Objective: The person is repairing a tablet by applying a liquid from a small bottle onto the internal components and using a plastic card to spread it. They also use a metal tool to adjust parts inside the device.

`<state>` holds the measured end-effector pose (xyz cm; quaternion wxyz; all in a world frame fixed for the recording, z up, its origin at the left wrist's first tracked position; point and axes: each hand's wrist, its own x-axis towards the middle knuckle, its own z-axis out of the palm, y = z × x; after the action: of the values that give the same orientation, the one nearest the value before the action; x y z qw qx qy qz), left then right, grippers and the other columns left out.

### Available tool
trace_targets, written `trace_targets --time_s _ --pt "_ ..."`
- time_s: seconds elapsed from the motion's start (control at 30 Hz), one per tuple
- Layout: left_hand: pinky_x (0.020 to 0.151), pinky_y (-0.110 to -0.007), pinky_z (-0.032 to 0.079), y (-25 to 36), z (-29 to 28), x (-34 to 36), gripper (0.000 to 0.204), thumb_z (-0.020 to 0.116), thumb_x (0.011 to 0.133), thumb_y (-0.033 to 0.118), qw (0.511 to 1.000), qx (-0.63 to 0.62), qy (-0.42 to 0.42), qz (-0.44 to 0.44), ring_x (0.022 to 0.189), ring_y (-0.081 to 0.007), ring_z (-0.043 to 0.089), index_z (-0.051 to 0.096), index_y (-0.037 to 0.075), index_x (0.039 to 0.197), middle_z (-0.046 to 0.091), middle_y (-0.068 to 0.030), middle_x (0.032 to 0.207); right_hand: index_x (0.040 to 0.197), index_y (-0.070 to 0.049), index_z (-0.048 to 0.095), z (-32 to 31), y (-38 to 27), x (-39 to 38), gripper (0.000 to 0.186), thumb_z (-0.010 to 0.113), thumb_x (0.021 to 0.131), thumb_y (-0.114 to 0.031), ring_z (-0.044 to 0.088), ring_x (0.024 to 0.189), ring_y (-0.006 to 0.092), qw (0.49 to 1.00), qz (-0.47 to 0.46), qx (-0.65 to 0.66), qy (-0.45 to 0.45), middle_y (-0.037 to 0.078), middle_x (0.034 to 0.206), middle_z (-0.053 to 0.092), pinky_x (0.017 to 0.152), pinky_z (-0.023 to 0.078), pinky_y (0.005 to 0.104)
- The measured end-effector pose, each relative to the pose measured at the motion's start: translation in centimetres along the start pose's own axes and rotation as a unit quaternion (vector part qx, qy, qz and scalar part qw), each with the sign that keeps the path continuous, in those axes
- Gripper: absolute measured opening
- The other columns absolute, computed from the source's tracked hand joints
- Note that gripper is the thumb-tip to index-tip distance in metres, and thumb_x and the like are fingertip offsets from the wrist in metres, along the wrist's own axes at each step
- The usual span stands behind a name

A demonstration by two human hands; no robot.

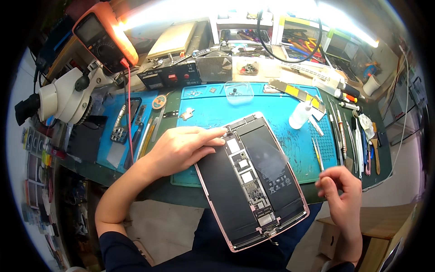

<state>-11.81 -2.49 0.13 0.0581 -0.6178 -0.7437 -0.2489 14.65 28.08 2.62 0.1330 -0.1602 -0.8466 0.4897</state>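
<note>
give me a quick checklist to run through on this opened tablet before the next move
1. Left hand at the tablet: ok, fingers at its upper left edge.
2. Circuit board exposed: ok, it shows down the middle.
3. Tablet wholly over the mat: not ok, its lower end reaches past the table edge, above the lap.
4. Tweezers gripped by the right hand: cannot tell, their near end meets the fingers in this view.
5. Bottle apart from the tablet: ok, it stands on the mat to the right.
</note>
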Motion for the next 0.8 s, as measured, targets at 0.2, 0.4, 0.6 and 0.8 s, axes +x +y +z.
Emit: trace_targets --time_s 0.2,0.4,0.6,0.8 --pt "0.087 -0.038 0.063 0.0 -0.1 -0.7 0.054 0.082 0.09 0.007 1.0 0.024 -0.011 0.003 0.103 -0.0268 0.077 0.065 0.005 0.141 0.082 -0.0044 0.116 0.118 0.003 0.072 3.5 -3.4 6.2 0.034 0.079 0.098 -0.025 0.075 0.088 0.0174 0.992 -0.054 -0.084 -0.083 0.011 0.099 0.077 0.072 0.058 0.034" --pt "0.086 -0.04 0.063 -0.1 -0.2 -0.8 0.046 0.082 0.088 0.006 1.0 0.007 0.009 0.026 0.101 -0.0297 0.078 0.071 0.003 0.133 0.08 -0.0105 0.12 0.109 0.005 0.076 6.7 -4.8 13.0 0.041 0.07 0.106 -0.036 0.076 0.076 0.0134 0.915 0.142 -0.12 -0.358 0.008 0.089 0.079 0.065 0.059 0.0299" --pt "0.09 -0.042 0.061 -0.2 -0.3 -1.6 0.047 0.085 0.087 0.012 0.998 -0.034 0.031 -0.036 0.106 -0.0326 0.076 0.071 0.002 0.131 0.078 -0.0129 0.12 0.095 0.002 0.077 8.2 -6.5 13.9 0.042 0.071 0.104 -0.038 0.078 0.071 0.0131 0.881 0.135 -0.209 -0.402 0.009 0.082 0.08 0.066 0.06 0.0289" --pt "0.107 -0.047 0.054 1.6 -2.7 -2.1 0.076 0.093 0.078 0.032 0.994 -0.056 -0.061 -0.07 0.13 -0.0372 0.064 0.064 -0.001 0.139 0.065 -0.018 0.145 0.09 0.003 0.076 9.6 -5.9 11.1 0.04 0.07 0.101 -0.035 0.076 0.078 0.0379 0.904 -0.011 -0.325 -0.277 0.021 0.077 0.075 0.075 0.059 0.0462"
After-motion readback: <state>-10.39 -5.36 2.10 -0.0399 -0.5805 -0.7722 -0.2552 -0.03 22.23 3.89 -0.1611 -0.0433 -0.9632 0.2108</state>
